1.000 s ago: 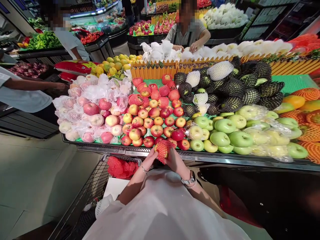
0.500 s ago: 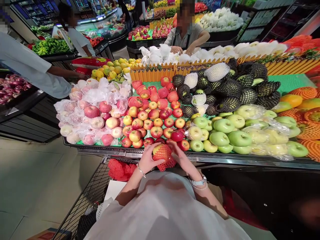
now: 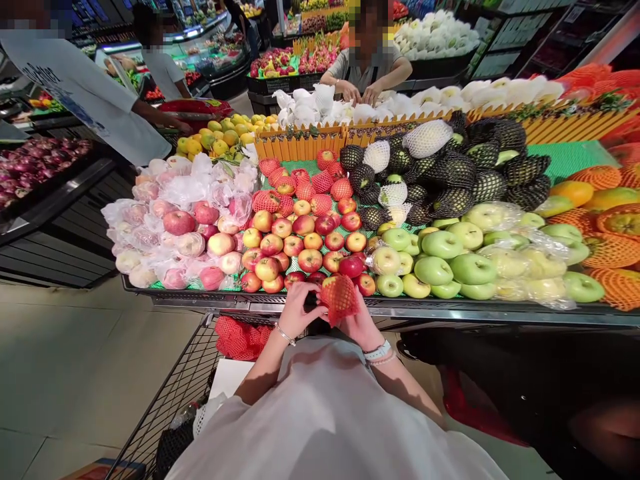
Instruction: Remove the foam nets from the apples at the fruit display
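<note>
An apple (image 3: 339, 300) in a red foam net sits between my two hands, just in front of the display edge. My right hand (image 3: 362, 325) is wrapped around its right side and underside. On the left, the thumb and fingers of my left hand (image 3: 299, 309) are bent together at the edge of the net; the fingertips are partly hidden. Loose red-yellow apples (image 3: 310, 259) lie in rows right beyond my hands. Behind these, more apples (image 3: 300, 192) wear red nets.
Bagged apples (image 3: 180, 200) lie left, green apples (image 3: 433, 270) and black-netted fruit (image 3: 455, 170) right. A wire cart (image 3: 165, 393) with red foam nets (image 3: 243, 338) stands at my left. People (image 3: 373, 60) stand across and to the left.
The netted apple has turned and moved slightly up and right. My right hand, loosely beside it before, is now around it. A person at the left has moved further into view.
</note>
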`<state>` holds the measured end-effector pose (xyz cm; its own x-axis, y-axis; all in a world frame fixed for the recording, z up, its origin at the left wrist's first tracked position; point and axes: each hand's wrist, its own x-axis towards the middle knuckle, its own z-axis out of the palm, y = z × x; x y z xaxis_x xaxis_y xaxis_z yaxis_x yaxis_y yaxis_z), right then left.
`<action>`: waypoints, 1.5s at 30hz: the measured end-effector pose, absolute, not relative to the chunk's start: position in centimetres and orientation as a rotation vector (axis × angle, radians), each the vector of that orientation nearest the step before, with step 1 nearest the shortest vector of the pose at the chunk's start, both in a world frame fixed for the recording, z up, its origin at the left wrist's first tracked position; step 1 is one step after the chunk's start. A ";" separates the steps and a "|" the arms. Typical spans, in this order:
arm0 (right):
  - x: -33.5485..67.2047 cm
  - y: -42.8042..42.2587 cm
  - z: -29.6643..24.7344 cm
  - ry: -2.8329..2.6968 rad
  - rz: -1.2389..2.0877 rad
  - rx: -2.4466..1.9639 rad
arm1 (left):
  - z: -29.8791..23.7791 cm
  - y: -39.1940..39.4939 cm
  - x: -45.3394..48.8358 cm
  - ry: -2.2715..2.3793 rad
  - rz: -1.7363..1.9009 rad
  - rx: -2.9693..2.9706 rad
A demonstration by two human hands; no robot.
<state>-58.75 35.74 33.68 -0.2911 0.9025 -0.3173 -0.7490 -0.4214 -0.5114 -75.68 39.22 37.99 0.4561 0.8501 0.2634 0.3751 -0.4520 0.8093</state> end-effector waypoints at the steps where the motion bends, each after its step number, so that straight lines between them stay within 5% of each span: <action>1: -58.8 35.7 33.6 -0.317 1.882 -0.705 | 37.8 39.1 -75.6 0.987 0.916 2.004; 21: -60.2 34.8 33.4 -0.433 1.982 -0.690 | 36.9 41.1 -77.3 0.931 0.989 1.830; 26: -60.0 35.1 33.8 -0.653 1.436 -0.803 | 36.6 40.3 -76.6 1.038 1.306 1.560; 30: -59.0 34.8 34.8 -0.991 1.057 -0.893 | 35.9 38.8 -75.4 0.743 1.028 1.200; 45: -58.8 35.1 38.8 -1.508 0.700 -0.921 | 33.6 37.6 -73.0 0.869 1.142 1.159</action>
<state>-58.83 35.05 38.82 -0.0130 0.8576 0.5141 0.1608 0.5092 -0.8455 -73.01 37.60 33.59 0.2307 0.9722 0.0406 -0.2197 0.0114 0.9755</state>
